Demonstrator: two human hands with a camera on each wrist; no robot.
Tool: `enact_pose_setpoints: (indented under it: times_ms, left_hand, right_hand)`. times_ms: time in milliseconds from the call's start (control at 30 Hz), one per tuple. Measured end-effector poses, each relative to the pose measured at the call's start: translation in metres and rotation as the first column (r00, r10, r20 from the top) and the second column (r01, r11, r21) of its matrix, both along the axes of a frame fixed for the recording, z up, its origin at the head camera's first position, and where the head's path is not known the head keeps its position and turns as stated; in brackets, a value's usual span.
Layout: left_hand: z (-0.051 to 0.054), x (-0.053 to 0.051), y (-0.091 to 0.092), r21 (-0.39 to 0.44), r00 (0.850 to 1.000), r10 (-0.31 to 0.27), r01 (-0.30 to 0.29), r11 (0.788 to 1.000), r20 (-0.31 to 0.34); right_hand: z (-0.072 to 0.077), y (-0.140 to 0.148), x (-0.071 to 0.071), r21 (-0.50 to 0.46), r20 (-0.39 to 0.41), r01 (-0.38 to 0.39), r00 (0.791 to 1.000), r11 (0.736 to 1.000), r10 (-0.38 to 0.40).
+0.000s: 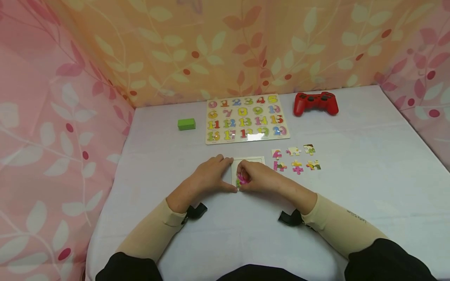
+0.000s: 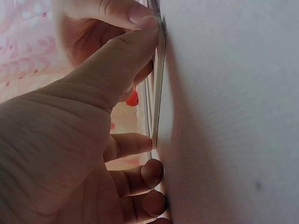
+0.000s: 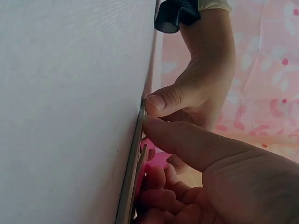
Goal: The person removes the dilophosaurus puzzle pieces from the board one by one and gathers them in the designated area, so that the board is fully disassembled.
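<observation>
A small pale puzzle tray (image 1: 254, 159) lies flat on the table, with pink and green puzzle pieces (image 1: 242, 179) at its near left corner. My left hand (image 1: 209, 175) holds the tray's left side, thumb at the near corner and forefinger at the far one. In the left wrist view that thumb and finger of the left hand (image 2: 70, 112) touch the tray's edge (image 2: 159, 93). Bent over the tray, my right hand (image 1: 260, 177) pinches a pink piece, partly hidden by its fingers. The right wrist view shows pink (image 3: 156, 160) beside the curled fingers of the right hand (image 3: 205, 172).
Several loose puzzle pieces (image 1: 297, 169) lie right of the tray. Behind it is a number board (image 1: 234, 117), with a green block (image 1: 186, 124) to its left and a red game controller (image 1: 316, 103) to its right. Patterned curtains (image 1: 211, 47) border the table (image 1: 369, 156).
</observation>
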State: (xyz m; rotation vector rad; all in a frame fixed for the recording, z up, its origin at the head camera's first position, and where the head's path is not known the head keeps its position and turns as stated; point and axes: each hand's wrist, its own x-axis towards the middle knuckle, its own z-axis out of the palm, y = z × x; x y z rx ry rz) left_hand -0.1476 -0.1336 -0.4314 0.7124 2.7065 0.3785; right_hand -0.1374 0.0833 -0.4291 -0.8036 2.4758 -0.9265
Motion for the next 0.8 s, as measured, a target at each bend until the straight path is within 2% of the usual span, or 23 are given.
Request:
enact_pose_setpoints:
  times_ms: [400,800]
  left_hand:
    - [0.002,0.001,0.001,0.001,1.000,0.001,-0.001,1.000,0.007]
    - [0.003,0.001,0.000,0.002,1.000,-0.004,0.004,1.000,-0.003]
  right_hand:
    - [0.005,0.007,-0.001,-0.067,0.011,-0.032,0.999,0.997,0.033]
    - [0.013,0.011,0.002,-0.109,0.139,0.085,0.988,0.990,-0.070]
